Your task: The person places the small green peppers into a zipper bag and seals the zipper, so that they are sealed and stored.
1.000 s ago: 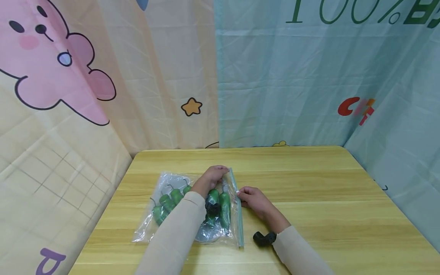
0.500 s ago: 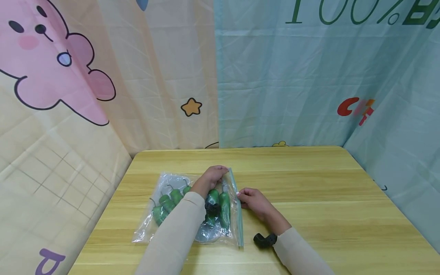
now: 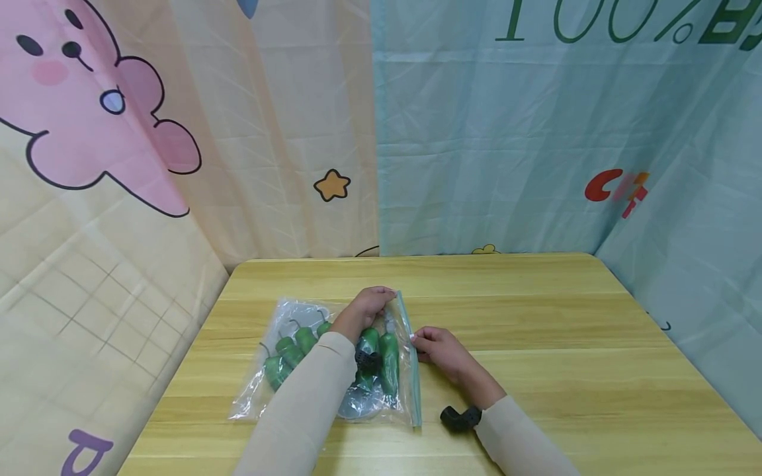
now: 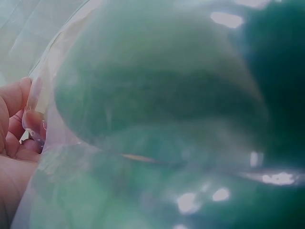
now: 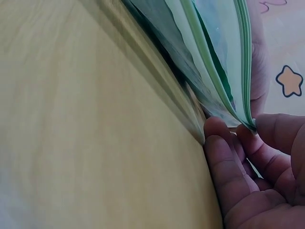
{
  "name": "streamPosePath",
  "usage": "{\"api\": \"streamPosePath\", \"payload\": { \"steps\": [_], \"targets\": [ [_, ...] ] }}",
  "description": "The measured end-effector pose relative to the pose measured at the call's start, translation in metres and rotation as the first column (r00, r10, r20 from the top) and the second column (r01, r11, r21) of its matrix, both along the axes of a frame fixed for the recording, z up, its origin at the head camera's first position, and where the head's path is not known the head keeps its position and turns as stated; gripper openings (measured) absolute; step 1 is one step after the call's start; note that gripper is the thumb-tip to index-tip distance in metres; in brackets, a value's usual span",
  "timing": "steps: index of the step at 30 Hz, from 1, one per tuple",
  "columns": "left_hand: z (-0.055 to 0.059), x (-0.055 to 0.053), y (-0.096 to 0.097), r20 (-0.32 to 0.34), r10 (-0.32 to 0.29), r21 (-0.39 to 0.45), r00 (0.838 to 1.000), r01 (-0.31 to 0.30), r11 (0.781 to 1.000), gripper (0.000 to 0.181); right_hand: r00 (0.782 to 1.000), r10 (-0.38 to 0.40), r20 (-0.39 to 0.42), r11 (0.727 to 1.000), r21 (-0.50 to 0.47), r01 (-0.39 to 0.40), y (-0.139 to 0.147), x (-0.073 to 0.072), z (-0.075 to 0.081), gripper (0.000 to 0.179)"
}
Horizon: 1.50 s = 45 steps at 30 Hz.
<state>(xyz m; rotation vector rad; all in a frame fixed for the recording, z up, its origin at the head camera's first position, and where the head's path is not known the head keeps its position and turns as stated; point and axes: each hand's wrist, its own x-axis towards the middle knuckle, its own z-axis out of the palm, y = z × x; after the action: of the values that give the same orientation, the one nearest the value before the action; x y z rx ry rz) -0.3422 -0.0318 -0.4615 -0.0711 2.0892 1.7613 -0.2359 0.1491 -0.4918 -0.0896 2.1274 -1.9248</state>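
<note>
A clear zip bag (image 3: 247,404) lies on the table, with several green peppers (image 3: 305,339) and long green vegetables, perhaps cucumbers (image 3: 389,363), inside. Its pale green zip strip (image 3: 416,396) runs along the right side. With fingers and thumb, my left hand (image 3: 369,305) pinches the bag's far corner beside the strip. My right hand (image 3: 443,349) pinches a small white slider (image 3: 412,337) on the strip. In the right wrist view, the zip's two green edges (image 5: 245,57) stand apart and meet at the slider. Blurred green vegetables seen through plastic (image 4: 143,109) fill most of the left wrist view.
A wooden table (image 3: 565,350) extends to the right of the bag. Printed curtains (image 3: 476,132) hang behind it and along both sides. Black wrist-worn devices sit at the left wrist (image 3: 368,361) and the right wrist (image 3: 460,419).
My right hand has shifted slightly along the zip strip toward the near side, with the slider still pinched. The left hand and the bag look unmoved.
</note>
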Motion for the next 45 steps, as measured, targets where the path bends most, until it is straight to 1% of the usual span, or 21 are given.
{"api": "streamPosePath", "payload": {
  "steps": [8, 21, 27, 31, 36, 45],
  "targets": [
    [0.000, -0.001, 0.000, 0.008, -0.001, -0.004, 1.000, 0.001, 1.000, 0.022, 1.000, 0.003, 0.002, 1.000, -0.007, -0.003, 0.000, 0.003, 0.000, 0.020],
    [0.000, -0.001, -0.001, 0.006, -0.005, -0.005, 1.000, 0.005, 1.000, 0.023, 1.000, 0.002, -0.005, 1.000, -0.009, -0.002, 0.000, 0.005, -0.003, 0.020],
    [0.000, -0.001, -0.001, 0.018, 0.001, -0.003, 1.000, -0.001, 1.000, 0.023, 1.000, 0.005, -0.003, 1.000, -0.018, -0.005, 0.000, 0.007, -0.002, 0.020],
    [-0.001, -0.001, -0.001, 0.013, 0.003, -0.003, 1.000, -0.003, 1.000, 0.023, 1.000, 0.009, -0.003, 1.000, -0.020, -0.009, 0.000, 0.008, -0.001, 0.020],
    [-0.001, -0.001, -0.001, 0.012, 0.011, 0.004, 1.000, -0.011, 1.000, 0.022, 1.000, 0.013, -0.005, 1.000, -0.011, -0.013, 0.000, 0.010, 0.000, 0.020],
    [-0.001, -0.002, 0.000, 0.026, 0.019, 0.025, 0.999, -0.019, 1.000, 0.022, 1.000, 0.021, -0.009, 0.999, -0.025, -0.022, 0.002, 0.012, -0.001, 0.019]
  ]
}}
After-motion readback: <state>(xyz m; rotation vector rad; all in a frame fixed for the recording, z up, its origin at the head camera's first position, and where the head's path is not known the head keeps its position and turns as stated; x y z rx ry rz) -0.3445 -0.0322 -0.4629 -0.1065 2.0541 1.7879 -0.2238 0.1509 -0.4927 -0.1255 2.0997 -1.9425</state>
